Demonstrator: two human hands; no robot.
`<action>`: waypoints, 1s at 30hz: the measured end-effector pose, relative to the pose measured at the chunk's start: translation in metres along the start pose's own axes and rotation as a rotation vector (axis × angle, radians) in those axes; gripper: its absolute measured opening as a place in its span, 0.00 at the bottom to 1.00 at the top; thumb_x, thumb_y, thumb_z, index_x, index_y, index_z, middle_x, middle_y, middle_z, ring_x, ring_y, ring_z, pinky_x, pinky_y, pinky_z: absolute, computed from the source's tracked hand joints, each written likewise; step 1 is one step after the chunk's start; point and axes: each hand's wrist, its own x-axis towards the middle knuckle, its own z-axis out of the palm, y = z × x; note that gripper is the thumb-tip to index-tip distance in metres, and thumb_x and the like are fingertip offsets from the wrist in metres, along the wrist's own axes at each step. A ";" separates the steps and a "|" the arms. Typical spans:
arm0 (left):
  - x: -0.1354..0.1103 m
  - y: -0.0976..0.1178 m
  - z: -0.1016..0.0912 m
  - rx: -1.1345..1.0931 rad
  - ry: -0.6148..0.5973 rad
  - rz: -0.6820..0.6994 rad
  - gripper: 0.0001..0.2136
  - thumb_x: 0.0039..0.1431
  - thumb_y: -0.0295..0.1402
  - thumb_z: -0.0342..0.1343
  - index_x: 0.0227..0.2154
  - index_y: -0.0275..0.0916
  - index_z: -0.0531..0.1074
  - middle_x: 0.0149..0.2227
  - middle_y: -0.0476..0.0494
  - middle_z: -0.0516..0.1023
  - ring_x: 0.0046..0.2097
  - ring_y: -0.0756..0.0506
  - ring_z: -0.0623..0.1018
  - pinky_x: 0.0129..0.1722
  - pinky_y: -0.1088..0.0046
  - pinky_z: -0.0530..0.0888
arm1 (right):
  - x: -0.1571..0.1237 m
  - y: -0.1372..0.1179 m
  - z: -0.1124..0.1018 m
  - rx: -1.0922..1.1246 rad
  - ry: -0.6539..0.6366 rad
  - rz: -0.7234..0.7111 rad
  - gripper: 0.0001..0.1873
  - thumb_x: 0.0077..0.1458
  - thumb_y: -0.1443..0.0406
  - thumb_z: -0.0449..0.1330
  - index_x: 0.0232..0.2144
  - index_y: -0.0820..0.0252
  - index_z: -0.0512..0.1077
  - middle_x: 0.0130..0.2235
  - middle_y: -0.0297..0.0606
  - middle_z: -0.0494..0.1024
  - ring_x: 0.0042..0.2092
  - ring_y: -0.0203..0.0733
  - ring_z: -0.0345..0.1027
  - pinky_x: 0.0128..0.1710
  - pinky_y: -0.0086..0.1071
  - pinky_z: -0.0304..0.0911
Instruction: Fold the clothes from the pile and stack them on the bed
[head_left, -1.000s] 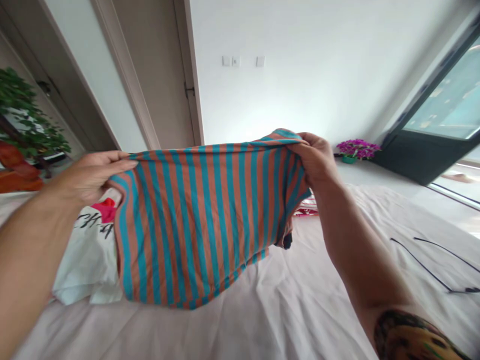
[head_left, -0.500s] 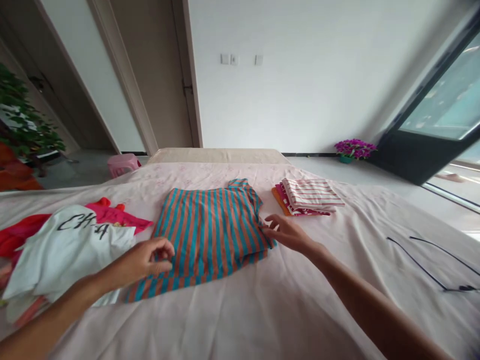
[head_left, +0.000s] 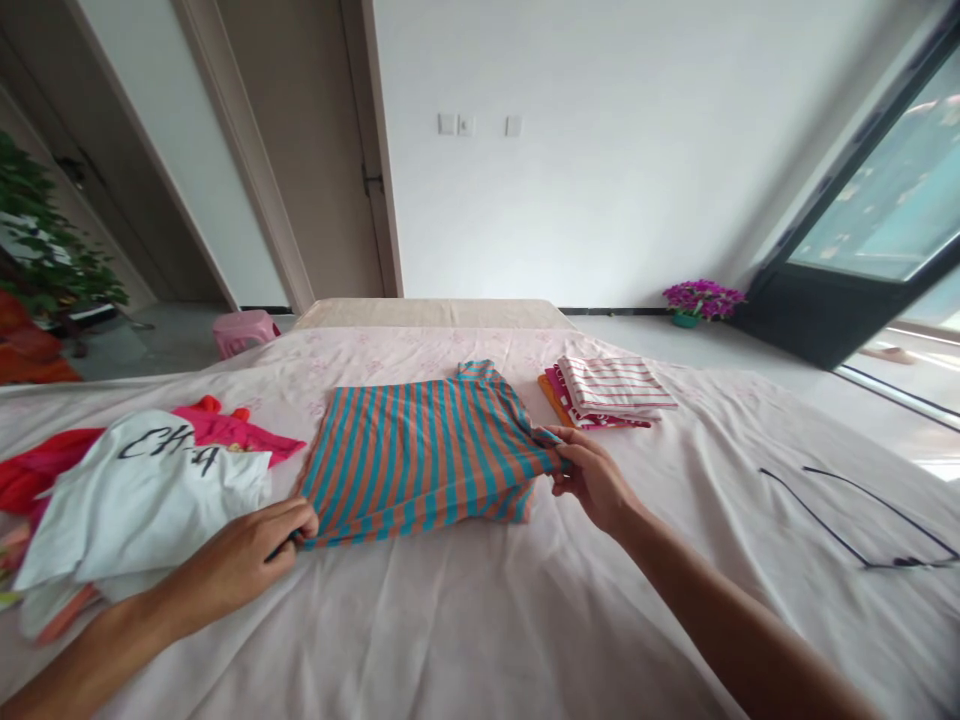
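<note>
To the left, the heaped clothes (head_left: 161, 510) beside the left hand (head_left: 247, 545) blocked my path. Beyond the right hand (head_left: 596, 480) stood a folded stack (head_left: 619, 388); open sheet (head_left: 716, 450) separated it from the glasses (head_left: 904, 562).

A white wall (head_left: 600, 200) bears pale switch plates (head_left: 447, 124). Left of the wall are a brown door (head_left: 300, 130), pink stool (head_left: 246, 332) and leafy plant (head_left: 56, 250); right of it, bright dark-framed glass (head_left: 885, 190). Purple flowers (head_left: 705, 298) stand on the grey floor (head_left: 630, 326) near the wall's foot.

At eight o'clock my left hand (head_left: 251, 548) hides part of the striped garment (head_left: 420, 440); at nine, red cloth (head_left: 49, 468) is cut off.
</note>
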 end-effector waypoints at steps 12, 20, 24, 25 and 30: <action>0.044 0.012 -0.033 -0.249 -0.295 -0.172 0.16 0.60 0.47 0.48 0.32 0.41 0.74 0.27 0.51 0.76 0.30 0.47 0.76 0.29 0.76 0.68 | 0.009 -0.020 -0.032 -1.260 0.086 -0.072 0.20 0.60 0.60 0.52 0.53 0.56 0.71 0.38 0.42 0.80 0.38 0.47 0.75 0.35 0.35 0.66; 0.159 -0.020 0.004 -0.054 0.195 -0.154 0.26 0.66 0.48 0.40 0.58 0.39 0.69 0.60 0.36 0.72 0.63 0.38 0.69 0.61 0.62 0.64 | 0.088 0.000 0.054 -1.535 -0.220 -0.525 0.28 0.68 0.58 0.46 0.67 0.59 0.55 0.67 0.49 0.60 0.67 0.54 0.52 0.63 0.46 0.50; 0.178 -0.036 0.027 0.040 0.237 -0.279 0.29 0.65 0.48 0.44 0.62 0.36 0.66 0.66 0.31 0.63 0.68 0.31 0.58 0.66 0.50 0.54 | 0.132 0.032 0.058 -1.615 -0.284 -0.451 0.34 0.68 0.49 0.43 0.70 0.57 0.50 0.71 0.46 0.49 0.71 0.55 0.39 0.67 0.51 0.40; 0.178 -0.039 0.030 0.066 0.248 -0.307 0.30 0.64 0.48 0.45 0.63 0.37 0.64 0.67 0.31 0.61 0.69 0.30 0.56 0.66 0.48 0.52 | 0.140 0.037 0.053 -1.621 -0.281 -0.438 0.35 0.68 0.49 0.42 0.70 0.58 0.50 0.72 0.46 0.48 0.71 0.55 0.38 0.67 0.51 0.38; 0.171 -0.048 0.040 0.213 0.260 -0.336 0.31 0.66 0.49 0.41 0.67 0.38 0.57 0.70 0.30 0.52 0.70 0.30 0.52 0.66 0.47 0.50 | 0.156 0.032 0.033 -1.639 -0.232 -0.428 0.33 0.69 0.51 0.41 0.69 0.63 0.51 0.71 0.49 0.49 0.71 0.53 0.39 0.67 0.51 0.39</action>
